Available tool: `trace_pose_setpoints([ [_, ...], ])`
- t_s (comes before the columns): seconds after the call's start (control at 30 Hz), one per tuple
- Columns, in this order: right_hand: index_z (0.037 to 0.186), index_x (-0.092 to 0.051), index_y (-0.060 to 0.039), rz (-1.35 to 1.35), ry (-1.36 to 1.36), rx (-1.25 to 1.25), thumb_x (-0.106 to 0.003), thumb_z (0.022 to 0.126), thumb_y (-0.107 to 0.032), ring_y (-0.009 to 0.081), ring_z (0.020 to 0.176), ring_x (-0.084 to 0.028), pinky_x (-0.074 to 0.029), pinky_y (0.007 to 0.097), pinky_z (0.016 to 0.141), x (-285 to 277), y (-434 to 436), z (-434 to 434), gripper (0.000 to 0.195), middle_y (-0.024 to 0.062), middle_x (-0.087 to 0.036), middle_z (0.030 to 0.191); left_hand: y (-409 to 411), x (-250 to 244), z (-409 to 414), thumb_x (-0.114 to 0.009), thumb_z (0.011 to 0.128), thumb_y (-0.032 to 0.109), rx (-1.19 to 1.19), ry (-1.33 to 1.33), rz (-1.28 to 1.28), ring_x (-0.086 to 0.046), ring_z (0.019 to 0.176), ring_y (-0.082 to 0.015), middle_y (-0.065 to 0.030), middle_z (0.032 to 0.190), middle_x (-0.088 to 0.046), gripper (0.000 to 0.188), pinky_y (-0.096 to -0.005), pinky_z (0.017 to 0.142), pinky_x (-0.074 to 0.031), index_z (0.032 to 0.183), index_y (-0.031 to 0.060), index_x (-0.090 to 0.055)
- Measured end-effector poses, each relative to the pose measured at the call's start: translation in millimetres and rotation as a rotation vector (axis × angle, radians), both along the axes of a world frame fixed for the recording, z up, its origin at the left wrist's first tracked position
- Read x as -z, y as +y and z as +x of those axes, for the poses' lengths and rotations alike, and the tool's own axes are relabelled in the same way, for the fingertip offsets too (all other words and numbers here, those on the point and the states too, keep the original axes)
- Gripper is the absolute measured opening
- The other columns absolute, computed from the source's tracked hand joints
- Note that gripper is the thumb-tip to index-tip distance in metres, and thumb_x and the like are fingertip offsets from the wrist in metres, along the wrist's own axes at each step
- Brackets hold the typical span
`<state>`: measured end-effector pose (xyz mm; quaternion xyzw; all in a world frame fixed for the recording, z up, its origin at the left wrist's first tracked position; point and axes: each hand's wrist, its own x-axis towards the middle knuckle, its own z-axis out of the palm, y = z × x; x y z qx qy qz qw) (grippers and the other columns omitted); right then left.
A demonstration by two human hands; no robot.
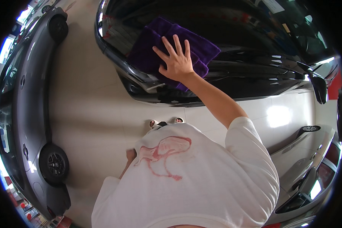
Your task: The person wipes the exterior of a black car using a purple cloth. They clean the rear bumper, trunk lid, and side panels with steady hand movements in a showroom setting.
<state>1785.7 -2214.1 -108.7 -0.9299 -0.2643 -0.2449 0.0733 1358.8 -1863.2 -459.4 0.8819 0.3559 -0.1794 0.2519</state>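
My right hand [177,63] lies palm down with fingers spread on a purple plush cloth [201,42]. The cloth is spread, with folds, over the glossy black hood [233,37] of a car, near its front corner. One edge of it hangs down over the side beside the headlight [154,87]. At my left side, my left hand [131,154] hangs low, partly hidden by my white T-shirt [211,182]; its fingers cannot be made out.
A grey car [34,94] stands along the left, across a strip of tiled floor [88,114]. The black car's side mirror [319,89] juts out at right. Behind it to the lower right is a light-coloured car [305,154]. A paper sheet [270,5] shows at the windshield.
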Motion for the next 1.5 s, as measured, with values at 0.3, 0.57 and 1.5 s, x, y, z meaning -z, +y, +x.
trace_pose_setpoints([
  [0.3,0.158,-0.006,0.0130,0.475,0.160,0.314,-0.066,0.089,-0.047,0.0625,0.150,0.003,-0.009,0.0673,0.121,29.4,2.2,-67.6,0.109,0.0465,0.004,0.160,-153.6,-360.1,385.1,-0.072,0.091,0.021,0.793,-1.349,0.120,-0.039,0.146,-0.0419,-0.0167,0.158,-0.044,0.063,-0.0521,0.119,-0.033,0.148,0.0048,-0.050],
  [0.57,0.159,-0.022,0.0066,0.362,-0.004,0.477,-0.057,0.095,-0.050,0.0579,0.152,-0.011,-0.011,0.0620,0.123,18.5,-15.0,-18.3,0.093,0.0428,-0.010,0.162,-191.2,-338.6,467.6,-0.072,0.088,0.048,0.943,-1.191,0.330,-0.029,0.150,-0.0489,-0.0191,0.164,-0.032,0.092,-0.0662,0.116,-0.029,0.162,0.0201,-0.027],
  [1.5,0.152,-0.048,-0.0080,0.115,0.036,0.287,-0.063,0.089,-0.042,0.0416,0.150,-0.035,-0.027,0.0550,0.122,-38.7,-21.6,39.5,0.073,0.0247,-0.040,0.158,-175.9,-344.1,456.2,-0.067,0.089,0.060,0.730,-0.903,0.316,-0.022,0.151,-0.0550,-0.0278,0.165,-0.025,0.095,-0.0670,0.117,-0.026,0.163,0.0152,-0.026],
])
